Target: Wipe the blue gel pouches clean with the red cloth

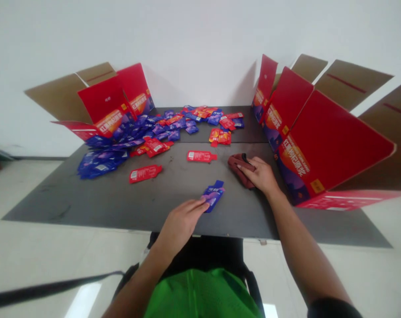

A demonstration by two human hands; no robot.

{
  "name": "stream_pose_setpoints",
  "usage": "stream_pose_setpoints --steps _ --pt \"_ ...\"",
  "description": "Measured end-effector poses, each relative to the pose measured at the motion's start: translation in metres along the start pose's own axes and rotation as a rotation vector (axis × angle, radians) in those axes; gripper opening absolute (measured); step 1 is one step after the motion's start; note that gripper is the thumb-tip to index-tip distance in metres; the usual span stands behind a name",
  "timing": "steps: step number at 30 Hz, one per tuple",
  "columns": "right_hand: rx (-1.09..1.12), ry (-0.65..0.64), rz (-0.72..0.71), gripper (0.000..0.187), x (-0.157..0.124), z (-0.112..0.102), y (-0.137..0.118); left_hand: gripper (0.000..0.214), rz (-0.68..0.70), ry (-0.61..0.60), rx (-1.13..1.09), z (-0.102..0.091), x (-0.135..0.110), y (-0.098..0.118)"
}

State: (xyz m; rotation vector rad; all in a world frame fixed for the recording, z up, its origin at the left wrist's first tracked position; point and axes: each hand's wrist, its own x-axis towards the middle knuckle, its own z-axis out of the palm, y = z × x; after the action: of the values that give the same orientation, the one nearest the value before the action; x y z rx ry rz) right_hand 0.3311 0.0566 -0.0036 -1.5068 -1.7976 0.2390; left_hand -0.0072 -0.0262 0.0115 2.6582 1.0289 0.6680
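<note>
At the far left we see an open cardboard box (101,104) tipped toward the dark table (87,198), its red flaps spread wide. A heap of blue pouches (101,161) spills from the box mouth across the back left of the tabletop. Mixed red and blue pouches (200,115) run on from the heap along the far edge. Nearer to us, a single red pouch (145,173) lies flat on its own, well apart from the hands. A second red pouch (201,156) lies a little further right and further back. Our left hand (180,221) reaches in over the near edge of the table, palm down. Its fingers are stretched out and close together, clamped on nothing, with the fingertips touching the near end of a lone blue pouch (213,195). That pouch lies flat near the front middle of the table, its spout end pointing away from us, between the two hands. To its right, our right hand (261,176) rests palm down on a dark red cloth (240,170). The fingers lie loosely together over the cloth, and we cannot tell whether the thumb curls under it. Just beside that hand stands a second open box (319,145), with large red flaps and brown inner panels, filling the right side of the table.
</note>
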Motion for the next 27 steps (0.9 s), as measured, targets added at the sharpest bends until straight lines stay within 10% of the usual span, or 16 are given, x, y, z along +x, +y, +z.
stream_pose_setpoints --steps 12,17,22,27 --pt "-0.039 0.05 0.002 0.045 -0.003 -0.005 -0.011 0.048 0.045 0.198 -0.028 0.031 -0.048 0.029" --pt "-0.049 0.145 -0.085 0.038 -0.012 -0.009 -0.06 0.031 0.126 0.252 0.007 0.034 -0.049 0.026" --pt "-0.142 -0.15 -0.309 0.03 -0.051 0.015 -0.129 0.024 0.1 0.202 -0.015 0.032 -0.047 0.019" --pt "-0.316 -0.308 -0.38 0.033 -0.066 0.045 -0.125 0.021 0.093 0.192 -0.044 0.033 -0.045 0.014"
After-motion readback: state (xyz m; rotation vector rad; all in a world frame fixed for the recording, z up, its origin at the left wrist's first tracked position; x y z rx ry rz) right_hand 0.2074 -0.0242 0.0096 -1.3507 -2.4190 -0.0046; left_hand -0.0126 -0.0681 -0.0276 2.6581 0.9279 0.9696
